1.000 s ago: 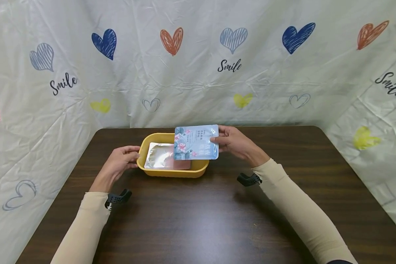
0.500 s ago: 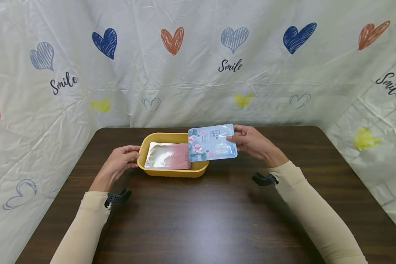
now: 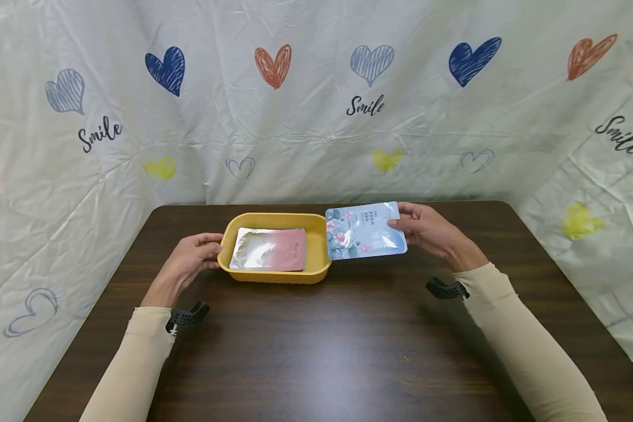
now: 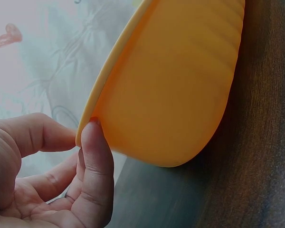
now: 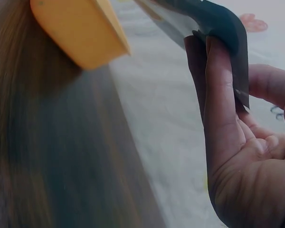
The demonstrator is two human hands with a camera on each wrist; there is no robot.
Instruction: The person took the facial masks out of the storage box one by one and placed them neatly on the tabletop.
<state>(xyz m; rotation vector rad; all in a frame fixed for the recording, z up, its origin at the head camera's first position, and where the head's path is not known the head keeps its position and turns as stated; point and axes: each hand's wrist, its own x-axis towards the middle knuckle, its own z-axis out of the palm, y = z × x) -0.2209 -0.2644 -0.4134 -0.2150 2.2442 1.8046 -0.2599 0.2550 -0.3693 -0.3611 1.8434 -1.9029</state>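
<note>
My left hand [image 3: 192,258] pinches the left rim of a yellow plastic basket [image 3: 274,278]; the left wrist view shows thumb and fingers on either side of that rim [image 4: 92,102]. Inside the basket lies a silver-and-pink sachet [image 3: 269,249], toward its left side. My right hand [image 3: 435,231] grips a light blue sheet-mask sachet [image 3: 366,231] printed with pink flowers, thumb on top and fingers beneath. The sachet's left edge overlaps the basket's right rim in the head view. In the right wrist view its dark underside [image 5: 240,66] shows between thumb and fingers, above the table.
The basket stands near the back edge of a dark brown wooden table [image 3: 306,340]. Behind and at both sides hangs a white cloth [image 3: 306,123] printed with hearts and "Smile". Dark wrist mounts [image 3: 189,315] sit at both sleeves.
My right hand has carried the blue sachet to the right, from over the basket to beside its right rim, uncovering the pink sachet. My left hand and the basket stay in place.
</note>
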